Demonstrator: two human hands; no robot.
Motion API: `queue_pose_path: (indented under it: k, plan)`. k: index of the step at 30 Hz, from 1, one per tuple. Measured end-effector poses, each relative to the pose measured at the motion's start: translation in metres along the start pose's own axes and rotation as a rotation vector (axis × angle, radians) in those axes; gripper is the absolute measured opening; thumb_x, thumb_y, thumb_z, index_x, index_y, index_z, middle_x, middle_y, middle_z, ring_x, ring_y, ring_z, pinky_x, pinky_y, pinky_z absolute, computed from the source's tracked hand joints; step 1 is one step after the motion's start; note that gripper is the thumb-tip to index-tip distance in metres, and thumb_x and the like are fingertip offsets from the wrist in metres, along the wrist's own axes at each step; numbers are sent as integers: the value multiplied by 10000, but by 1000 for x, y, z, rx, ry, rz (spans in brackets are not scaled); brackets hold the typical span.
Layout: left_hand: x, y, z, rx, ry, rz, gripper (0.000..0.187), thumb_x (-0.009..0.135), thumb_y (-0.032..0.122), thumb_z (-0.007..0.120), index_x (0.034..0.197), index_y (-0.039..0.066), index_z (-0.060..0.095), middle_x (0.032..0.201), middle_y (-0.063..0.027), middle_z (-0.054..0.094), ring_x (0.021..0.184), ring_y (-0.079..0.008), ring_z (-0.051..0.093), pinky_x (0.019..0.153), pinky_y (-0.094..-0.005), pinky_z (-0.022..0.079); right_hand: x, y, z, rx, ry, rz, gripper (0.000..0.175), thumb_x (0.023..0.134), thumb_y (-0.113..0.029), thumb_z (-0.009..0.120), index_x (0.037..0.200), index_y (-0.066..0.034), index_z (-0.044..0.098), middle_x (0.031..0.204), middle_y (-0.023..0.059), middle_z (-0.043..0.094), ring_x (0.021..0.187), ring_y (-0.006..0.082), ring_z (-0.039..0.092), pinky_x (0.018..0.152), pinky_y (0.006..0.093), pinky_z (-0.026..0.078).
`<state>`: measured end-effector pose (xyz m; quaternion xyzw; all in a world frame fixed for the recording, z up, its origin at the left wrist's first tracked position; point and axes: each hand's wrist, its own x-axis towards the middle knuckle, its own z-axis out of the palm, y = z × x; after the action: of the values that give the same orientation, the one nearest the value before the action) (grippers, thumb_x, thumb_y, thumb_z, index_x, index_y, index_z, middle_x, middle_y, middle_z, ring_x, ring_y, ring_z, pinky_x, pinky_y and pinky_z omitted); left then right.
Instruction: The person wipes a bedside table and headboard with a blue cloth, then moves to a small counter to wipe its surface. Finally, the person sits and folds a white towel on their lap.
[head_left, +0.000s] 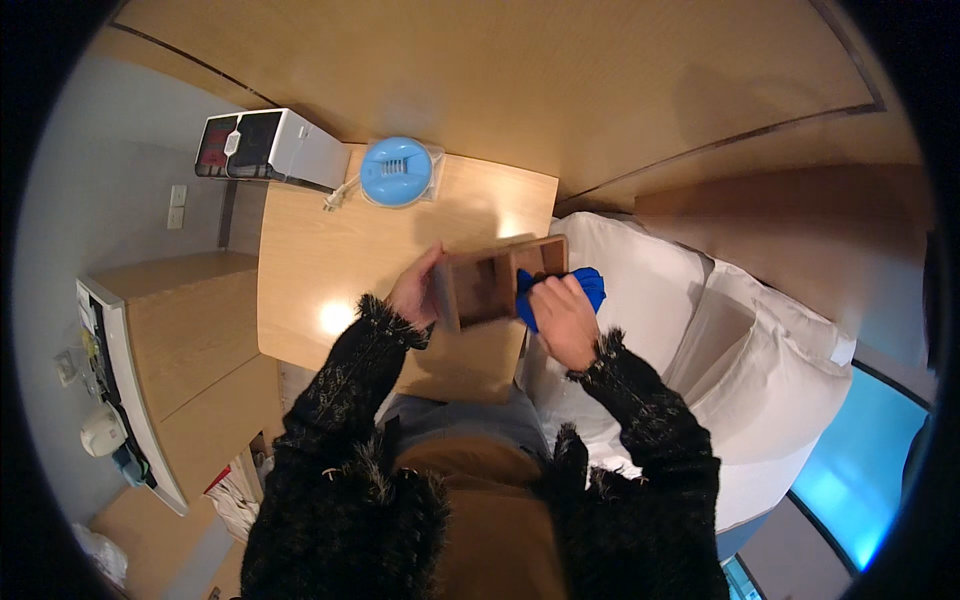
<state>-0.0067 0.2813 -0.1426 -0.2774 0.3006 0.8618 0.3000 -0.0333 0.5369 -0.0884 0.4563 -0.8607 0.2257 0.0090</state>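
Observation:
A brown box with compartments (484, 289) is held up over the light wooden tabletop (315, 247), its open side facing me. My left hand (418, 289) grips the box's left end. In my right hand (564, 319) is a bunched blue cloth (590, 285), pressed to the box at its right compartment. The left hand and the box's left end are slightly blurred. What lies under the right fingers is hidden by the cloth.
A round light-blue device (396, 171) with a white plug and cord sits at the table's back, beside a white and black appliance (307, 150). White bedding and pillows (630, 262) adjoin the table's right side. A wooden cabinet (195, 352) stands left.

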Motion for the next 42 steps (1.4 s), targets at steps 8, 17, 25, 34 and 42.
queue_pose_path:
  k: [8, 17, 25, 34, 42]
  plan:
    - [20, -41, -33, 1383, 661, 624, 567, 813, 287, 690, 1256, 20, 458, 1135, -166, 531, 1043, -318, 512, 887, -442, 437, 36, 57, 82, -47, 141, 234, 206, 696, -129, 668, 817, -1, 561, 816, 139, 543, 794, 303, 506, 702, 394, 375]
    - [20, -58, -46, 1717, 790, 447, 778, 697, 301, 791, 1289, 12, 376, 1129, -203, 453, 1047, -373, 469, 850, -473, 455, 61, 72, 103, -108, 317, 233, 265, 543, -14, 642, 781, -53, 531, 770, 100, 499, 764, 283, 495, 687, 376, 375]
    - [27, -60, -42, 1780, 825, 431, 712, 661, 218, 695, 1236, -55, 375, 1068, -208, 447, 1012, -376, 469, 834, -473, 459, 52, 39, 91, 173, 548, 586, 175, 803, -75, 655, 936, 8, 579, 928, 165, 587, 850, 359, 548, 780, 421, 430]
    - [31, -29, -41, 1348, 504, 638, 378, 826, -11, 561, 1190, -47, 468, 1063, -188, 533, 971, -324, 560, 870, -405, 462, 20, -4, 93, 888, 259, 996, 264, 882, -150, 655, 1091, -8, 578, 817, 89, 652, 748, 150, 610, 698, 289, 498]
    - [43, 38, 39, 540, 94, 696, 259, 883, -24, 593, 1140, -9, 564, 952, -33, 623, 859, -71, 571, 763, -232, 488, 54, -5, 76, 1048, 316, 905, 456, 813, -56, 709, 1235, -10, 539, 928, 61, 639, 831, 105, 592, 755, 260, 502]
